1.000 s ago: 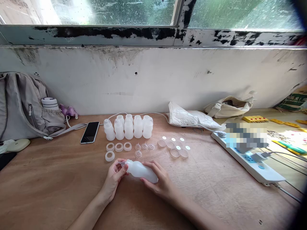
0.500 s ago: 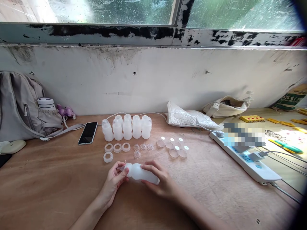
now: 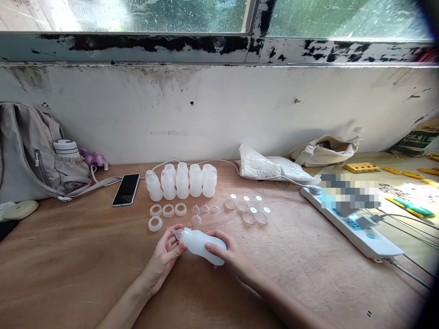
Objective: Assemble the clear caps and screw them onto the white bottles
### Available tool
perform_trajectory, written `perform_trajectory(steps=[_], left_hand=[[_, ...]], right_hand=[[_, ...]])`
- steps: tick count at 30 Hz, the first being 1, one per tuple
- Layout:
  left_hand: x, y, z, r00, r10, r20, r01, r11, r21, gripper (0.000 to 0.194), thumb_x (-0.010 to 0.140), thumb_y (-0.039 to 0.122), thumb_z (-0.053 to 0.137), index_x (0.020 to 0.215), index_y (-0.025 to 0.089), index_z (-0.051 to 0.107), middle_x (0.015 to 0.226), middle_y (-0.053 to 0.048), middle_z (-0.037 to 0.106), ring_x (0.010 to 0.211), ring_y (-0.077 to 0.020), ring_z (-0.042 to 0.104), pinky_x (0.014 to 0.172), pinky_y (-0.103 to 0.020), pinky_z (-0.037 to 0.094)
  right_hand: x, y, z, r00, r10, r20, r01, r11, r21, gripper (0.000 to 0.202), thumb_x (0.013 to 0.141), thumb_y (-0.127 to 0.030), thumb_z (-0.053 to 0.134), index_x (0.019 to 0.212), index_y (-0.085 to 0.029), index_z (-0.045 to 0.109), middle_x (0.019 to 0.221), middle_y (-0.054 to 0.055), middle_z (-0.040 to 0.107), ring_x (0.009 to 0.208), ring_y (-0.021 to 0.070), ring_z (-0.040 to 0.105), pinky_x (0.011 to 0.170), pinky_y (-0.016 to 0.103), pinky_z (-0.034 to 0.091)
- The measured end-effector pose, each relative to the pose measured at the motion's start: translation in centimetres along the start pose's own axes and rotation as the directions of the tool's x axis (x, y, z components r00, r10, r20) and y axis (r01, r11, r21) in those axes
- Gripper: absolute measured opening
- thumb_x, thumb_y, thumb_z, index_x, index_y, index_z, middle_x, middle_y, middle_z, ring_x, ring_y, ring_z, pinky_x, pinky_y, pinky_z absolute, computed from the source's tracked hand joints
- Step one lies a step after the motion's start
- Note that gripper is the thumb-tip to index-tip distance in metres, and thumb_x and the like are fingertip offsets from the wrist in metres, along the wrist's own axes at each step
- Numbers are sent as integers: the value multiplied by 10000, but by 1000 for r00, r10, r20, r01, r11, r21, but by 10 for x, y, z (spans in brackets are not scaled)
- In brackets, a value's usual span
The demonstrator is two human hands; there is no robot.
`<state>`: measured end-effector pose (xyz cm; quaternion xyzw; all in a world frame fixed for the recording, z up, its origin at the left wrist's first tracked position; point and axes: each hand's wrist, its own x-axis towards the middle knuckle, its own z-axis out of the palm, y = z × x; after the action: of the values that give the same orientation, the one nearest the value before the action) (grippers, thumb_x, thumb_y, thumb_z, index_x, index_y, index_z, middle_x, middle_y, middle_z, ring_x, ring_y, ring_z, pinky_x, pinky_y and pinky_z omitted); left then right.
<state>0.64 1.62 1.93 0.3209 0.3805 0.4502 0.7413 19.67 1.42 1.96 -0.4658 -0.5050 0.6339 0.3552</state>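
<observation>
Nearby, phone (image 3: 126, 190), backpack (image 3: 30, 151), white power strip (image 3: 353, 226)

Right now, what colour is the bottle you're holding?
The bottle is cloudy white, clearest in the head view.

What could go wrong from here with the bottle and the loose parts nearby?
The left hand might pinch the clear nipple askew at the bottle's mouth. The tilted bottle could slip from the right hand. The left hand might also nudge the nearest loose ring, just beyond its fingers.
</observation>
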Motion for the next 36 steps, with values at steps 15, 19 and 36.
perform_trajectory(steps=[15, 19, 36], left_hand=[[4, 1, -9, 990, 135, -51, -131, 989, 68, 499, 605, 127, 679, 1050, 225, 477, 957, -32, 543, 934, -177, 498, 801, -276, 385], [-2, 3, -4, 992, 121, 38, -121, 992, 20, 526, 632, 265, 682, 1108, 230, 460, 1021, -56, 540, 974, -206, 486, 781, -283, 392], [-8, 4, 0, 974, 225, -18, -219, 962, 161, 603, 525, 226, 766, 1057, 193, 485, 890, -72, 605, 892, -222, 557, 770, -294, 430]], right_hand=[[-8, -5, 0, 993, -121, -17, 118, 986, -116, 322, 760, -447, 521, 926, -171, 530, 781, 19, 561, 651, 148, 537, 524, 248, 449], [-11, -7, 3, 972, -225, -61, 192, 920, -341, 303, 756, -411, 543, 934, -166, 557, 858, 38, 595, 755, 170, 536, 653, 269, 424], [0, 18, 15, 947, 215, 241, -302, 852, 427, 435, 757, -493, 365, 807, -95, 534, 502, 30, 561, 298, 99, 464, 241, 167, 226]])
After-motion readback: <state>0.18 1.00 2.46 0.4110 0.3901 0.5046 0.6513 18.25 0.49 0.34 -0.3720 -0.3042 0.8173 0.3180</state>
